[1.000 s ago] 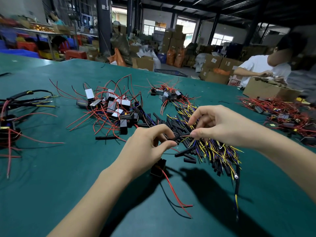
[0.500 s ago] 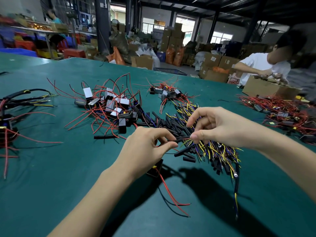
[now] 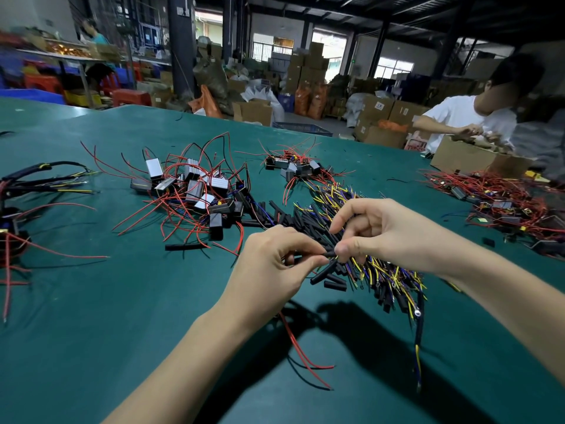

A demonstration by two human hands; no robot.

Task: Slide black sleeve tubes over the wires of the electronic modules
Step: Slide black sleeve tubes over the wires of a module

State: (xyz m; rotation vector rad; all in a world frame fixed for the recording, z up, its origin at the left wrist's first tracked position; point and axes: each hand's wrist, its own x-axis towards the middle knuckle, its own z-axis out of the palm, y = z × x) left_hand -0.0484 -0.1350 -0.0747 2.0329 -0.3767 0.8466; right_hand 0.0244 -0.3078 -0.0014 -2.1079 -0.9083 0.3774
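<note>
Left hand: the left hand (image 3: 269, 270) is curled, thumb and forefinger pinching the near end of a black sleeve tube (image 3: 327, 254), just above the bench.
Right hand: the right hand (image 3: 385, 237) pinches the other end of that same tube between thumb and forefinger, the remaining fingers bent above it.
Sleeve tube: short and black, bridging the two pinches, hanging over the pile of loose tubes.
Wires: red wires (image 3: 301, 353) trail out from under the left hand toward the near edge; the module they belong to is hidden by the palm.
Tube pile: loose sleeve tubes (image 3: 328, 278) lie scattered right under both hands, mixed with a bundle of yellow and blue leads (image 3: 388, 270).
Modules: a heap of electronic modules (image 3: 195, 191) with red wires sits left of the hands, a smaller cluster (image 3: 295, 168) beyond them.
Bench: green bench (image 3: 107, 316), with another red-wired heap (image 3: 501, 203) at the right.
Background: a person in a white shirt (image 3: 470, 117) works over a cardboard box (image 3: 467, 156) at the far right.
</note>
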